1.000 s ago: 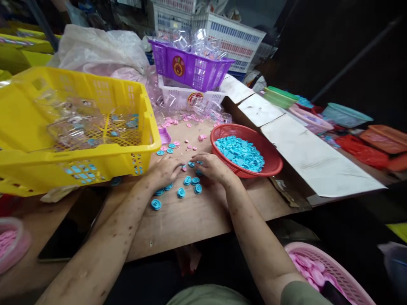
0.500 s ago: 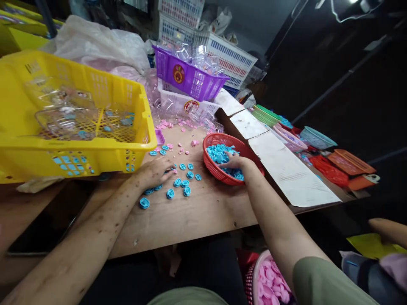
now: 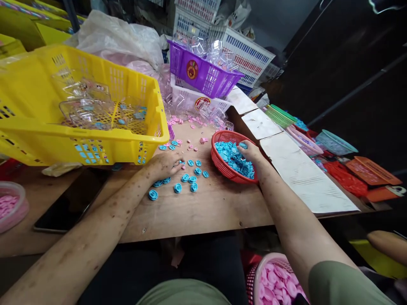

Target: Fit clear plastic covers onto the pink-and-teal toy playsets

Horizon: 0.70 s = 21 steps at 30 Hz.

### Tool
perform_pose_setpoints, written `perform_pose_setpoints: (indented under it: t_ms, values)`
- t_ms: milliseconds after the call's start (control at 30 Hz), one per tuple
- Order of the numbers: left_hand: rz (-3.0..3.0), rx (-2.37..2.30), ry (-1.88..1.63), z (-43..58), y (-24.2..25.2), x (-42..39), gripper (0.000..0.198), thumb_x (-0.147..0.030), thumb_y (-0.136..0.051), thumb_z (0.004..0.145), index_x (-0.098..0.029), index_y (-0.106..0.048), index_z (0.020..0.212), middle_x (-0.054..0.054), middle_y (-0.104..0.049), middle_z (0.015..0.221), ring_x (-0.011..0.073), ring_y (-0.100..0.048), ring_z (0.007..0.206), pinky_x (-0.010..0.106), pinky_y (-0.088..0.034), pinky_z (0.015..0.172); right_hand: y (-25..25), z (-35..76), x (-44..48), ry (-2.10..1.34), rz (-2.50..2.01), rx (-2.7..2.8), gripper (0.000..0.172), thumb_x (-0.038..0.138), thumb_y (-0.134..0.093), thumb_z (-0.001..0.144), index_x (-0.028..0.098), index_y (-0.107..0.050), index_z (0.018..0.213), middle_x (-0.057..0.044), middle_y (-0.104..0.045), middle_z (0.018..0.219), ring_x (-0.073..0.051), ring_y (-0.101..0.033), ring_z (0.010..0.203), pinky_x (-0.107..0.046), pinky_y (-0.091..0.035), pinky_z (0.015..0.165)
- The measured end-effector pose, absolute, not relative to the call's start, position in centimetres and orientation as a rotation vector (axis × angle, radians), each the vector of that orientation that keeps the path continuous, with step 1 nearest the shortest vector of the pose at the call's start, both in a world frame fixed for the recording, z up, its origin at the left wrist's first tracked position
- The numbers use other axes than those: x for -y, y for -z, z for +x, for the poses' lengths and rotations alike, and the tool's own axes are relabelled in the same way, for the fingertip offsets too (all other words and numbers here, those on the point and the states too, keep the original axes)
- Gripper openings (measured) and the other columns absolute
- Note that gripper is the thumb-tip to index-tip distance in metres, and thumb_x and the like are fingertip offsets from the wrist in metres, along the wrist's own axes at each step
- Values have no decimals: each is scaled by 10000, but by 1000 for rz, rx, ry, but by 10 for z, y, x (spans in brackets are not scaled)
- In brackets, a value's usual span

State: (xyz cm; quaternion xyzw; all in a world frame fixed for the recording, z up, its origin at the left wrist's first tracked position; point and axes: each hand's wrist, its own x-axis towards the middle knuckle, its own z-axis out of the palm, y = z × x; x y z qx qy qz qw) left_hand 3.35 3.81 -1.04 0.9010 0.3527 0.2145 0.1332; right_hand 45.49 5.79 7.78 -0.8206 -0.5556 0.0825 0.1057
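My right hand (image 3: 250,153) is at the right side of a red plastic basket (image 3: 219,163), over small blue plastic parts (image 3: 233,156). Its fingers are closed on a blue plastic piece (image 3: 243,145). On the wooden table, my left hand (image 3: 165,165) rests with fingers curled inward; a spot of blue and pink shows at the fingertips, too small to name. Around it lie several round blue plastic discs (image 3: 177,187), some of them thicker, like stacked pairs. Farther back are small pink pieces (image 3: 203,140).
A large yellow crate (image 3: 127,146) with clear plastic cases stands left, a dark phone (image 3: 71,201) before it. Behind are a purple basket (image 3: 203,76) and white crates. White-topped cardboard (image 3: 289,173) borders the table's right. Below sits a basket of pink pieces (image 3: 276,284).
My right hand has drawn up and back toward the basket's right rim, now with a blue piece at its fingers. My left hand stays near the discs. The view has shifted slightly left.
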Motion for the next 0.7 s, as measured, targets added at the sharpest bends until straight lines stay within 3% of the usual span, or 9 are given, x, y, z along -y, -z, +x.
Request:
perform_pose_setpoints:
  t_ms: [233, 367, 533, 700]
  values:
    - [2650, -965, -603, 36, 12, -34, 323, -210, -583, 1099, -224, -829, 1308, 115, -831, 1342, 324, -702, 1347, 505, -526, 1244, -73, 452, -51, -359, -2360, 1576, 292, 326, -731, 1064, 174, -773, 1310, -30, -743, 849, -160, -628, 623, -253, -493, 585]
    - [2644, -1046, -521, 34, 13, -30, 304, -239, -592, 1112, -265, -845, 1279, 79, -847, 1362, 328, -686, 1360, 520, -524, 1239, -78, 446, -50, -415, -2240, 1530, 257, 355, -782, 996, 185, -741, 1184, -1, -681, 794, -157, -608, 603, -241, -462, 528]
    - [2643, -1145, -534, 33, 12, -29, 312, -331, -600, 1144, -227, -855, 1288, 134, -807, 1476, 394, -655, 1452, 605, -509, 1268, -99, 436, -41, -532, -1991, 1496, 396, 534, -807, 912, 221, -683, 1120, 15, -642, 801, -145, -565, 577, -229, -419, 465]
    - [2636, -1021, -542, 34, 8, -32, 291, -327, -625, 1149, -225, -839, 1319, 105, -836, 1404, 294, -734, 1381, 449, -546, 1260, -123, 413, 3, -662, -1676, 1456, 579, 681, -820, 873, 277, -661, 1257, 6, -666, 945, -124, -538, 601, -225, -386, 455]
